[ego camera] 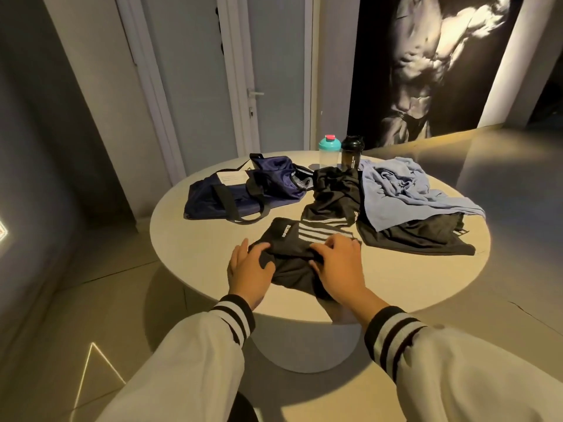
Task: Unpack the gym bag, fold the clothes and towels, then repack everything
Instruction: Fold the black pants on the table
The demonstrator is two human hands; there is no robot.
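Folding looks like the step going on now. The soft black piece of clothing with white stripes (289, 236) lies on the near side of the round pale counter (198, 239), right in front of the person. The left hand (249, 266) has its fingers bent over the left edge of the cloth and holds it. The right hand (338, 263) pinches a fold on the right side with curled fingers.

Just behind lies a crumpled black top (332, 193). I cannot tell if the two black pieces touch. To its right sits a light blue towel (402, 190), all bunched up, on top of another flat black garment (411, 236). To the left, the dark blue gym bag with black straps (243, 193) lies open and saggy. At the back stand a clear bottle with a teal lid (329, 150) and a black bottle (352, 152), side by side.

Here is what could go wrong. The cloth looks smooth and slippery, so the fold may slide open if a hand lets go too soon. Its near end is close to the counter's edge, so a pull toward the person could drag it off onto the floor. A wide push forward could also catch the black top behind.
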